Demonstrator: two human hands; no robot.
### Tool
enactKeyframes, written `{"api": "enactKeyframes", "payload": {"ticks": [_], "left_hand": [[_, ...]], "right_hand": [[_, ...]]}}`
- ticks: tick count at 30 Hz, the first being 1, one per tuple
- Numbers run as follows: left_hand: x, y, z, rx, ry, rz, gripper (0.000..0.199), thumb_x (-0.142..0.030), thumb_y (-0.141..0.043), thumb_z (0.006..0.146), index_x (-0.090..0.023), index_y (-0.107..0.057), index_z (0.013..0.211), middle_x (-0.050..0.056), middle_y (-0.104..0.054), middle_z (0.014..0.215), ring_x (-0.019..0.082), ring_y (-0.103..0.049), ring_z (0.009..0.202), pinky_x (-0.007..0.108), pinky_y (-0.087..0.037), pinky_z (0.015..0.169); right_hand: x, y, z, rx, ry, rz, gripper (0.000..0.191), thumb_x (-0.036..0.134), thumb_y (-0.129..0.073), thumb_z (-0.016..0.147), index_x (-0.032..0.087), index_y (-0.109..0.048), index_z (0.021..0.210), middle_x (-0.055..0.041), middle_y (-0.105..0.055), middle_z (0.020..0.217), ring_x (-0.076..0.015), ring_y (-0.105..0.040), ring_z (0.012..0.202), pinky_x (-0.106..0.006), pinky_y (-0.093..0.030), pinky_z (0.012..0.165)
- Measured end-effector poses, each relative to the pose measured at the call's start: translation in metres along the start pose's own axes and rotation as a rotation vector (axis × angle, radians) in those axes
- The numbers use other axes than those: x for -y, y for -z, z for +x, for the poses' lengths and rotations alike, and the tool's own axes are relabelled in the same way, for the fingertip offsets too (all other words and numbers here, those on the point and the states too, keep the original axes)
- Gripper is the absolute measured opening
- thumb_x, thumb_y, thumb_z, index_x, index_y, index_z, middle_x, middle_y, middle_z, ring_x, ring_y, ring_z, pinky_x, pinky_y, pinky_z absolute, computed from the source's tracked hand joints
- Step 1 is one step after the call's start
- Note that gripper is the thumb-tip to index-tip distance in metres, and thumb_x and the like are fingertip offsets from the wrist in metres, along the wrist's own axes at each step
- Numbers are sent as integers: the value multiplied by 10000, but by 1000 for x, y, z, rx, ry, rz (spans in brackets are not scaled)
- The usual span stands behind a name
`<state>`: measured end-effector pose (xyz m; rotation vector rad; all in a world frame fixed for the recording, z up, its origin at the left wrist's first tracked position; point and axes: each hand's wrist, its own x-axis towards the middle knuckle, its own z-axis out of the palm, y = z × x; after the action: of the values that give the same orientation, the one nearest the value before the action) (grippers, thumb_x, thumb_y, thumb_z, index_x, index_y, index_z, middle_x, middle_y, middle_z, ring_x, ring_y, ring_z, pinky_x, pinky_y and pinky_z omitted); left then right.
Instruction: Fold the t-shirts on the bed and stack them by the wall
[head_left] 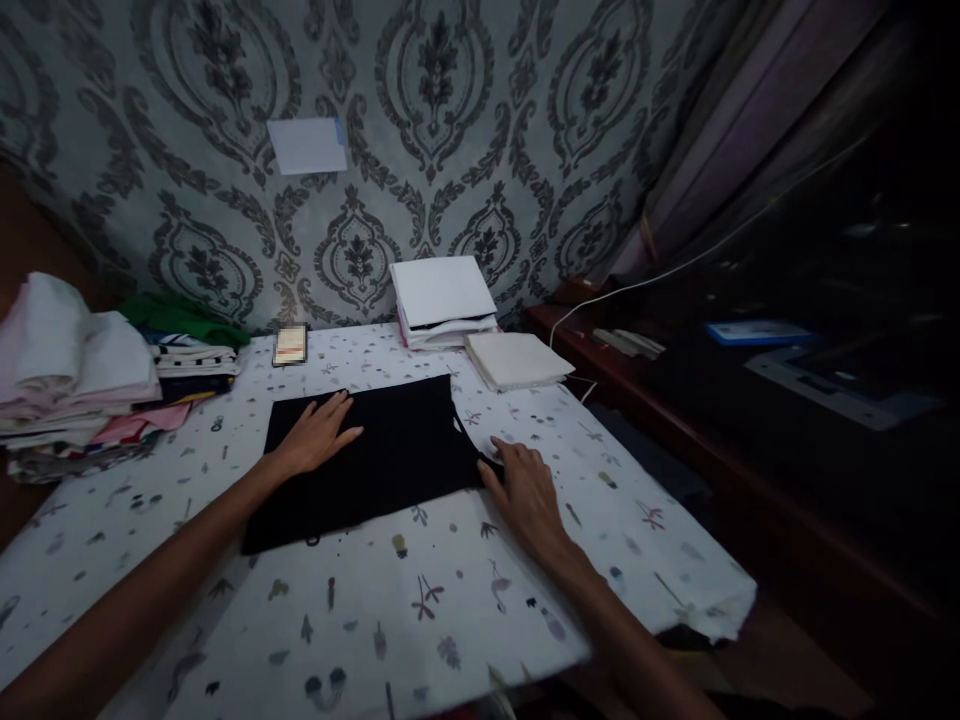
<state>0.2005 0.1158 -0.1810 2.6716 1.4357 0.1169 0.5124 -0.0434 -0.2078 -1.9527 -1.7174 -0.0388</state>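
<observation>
A black folded garment (375,450) lies flat on the patterned cloth in front of me. My left hand (315,435) rests palm down on its left part, fingers stretched out and thumb apart. At the garment's right edge, a narrow black strip like a strap curves out and runs to my right hand (525,490). The thumb and index finger of that hand are apart, with the black strip showing between them. The hand's underside is hidden, as is the end of the strip.
A white patterned cloth (360,620) covers the surface. Stacked clothes (75,370) and a green folded garment (184,318) stand at left. Toward the wall are a phone (290,344), a white stack (446,290) and a cream folded cloth (517,360). A cable (675,268) crosses the dark desk (675,430).
</observation>
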Motion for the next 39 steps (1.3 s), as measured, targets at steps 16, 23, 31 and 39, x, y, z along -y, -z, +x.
{"api": "enactKeyframes", "payload": {"ticks": [16,23,31,39], "left_hand": [[-109,-7,197,104,-91,-530,223,-307,-656,896,-130,-653,1032,74,-674,1008,182,-639,890,363,-542,820],[-74,33,176,124,-95,-759,123,-123,-663,702,-133,-678,823,-12,-616,687,128,-566,658,229,-440,590],[45,99,76,89,70,-1045,271,-215,-704,641,-170,-681,908,-39,-546,624,73,-483,504,185,-372,473],[98,64,5,104,302,-1447,273,-178,-699,652,-151,-638,916,-9,-615,697,97,-615,597,246,-574,618]], "right_hand": [[12,15,18,131,-187,181,129,345,-603,781,226,-557,763,-34,-636,807,-223,-584,795,-336,-414,724],[48,22,24,20,-235,775,214,380,-580,710,244,-420,675,66,-425,570,-134,-423,546,-255,-357,526],[154,21,24,172,53,874,100,267,-539,761,240,-444,746,51,-483,661,-132,-484,607,-239,-380,562],[212,-34,4,279,414,545,195,79,-489,768,235,-533,875,6,-624,821,-167,-577,728,-269,-423,659]]}}
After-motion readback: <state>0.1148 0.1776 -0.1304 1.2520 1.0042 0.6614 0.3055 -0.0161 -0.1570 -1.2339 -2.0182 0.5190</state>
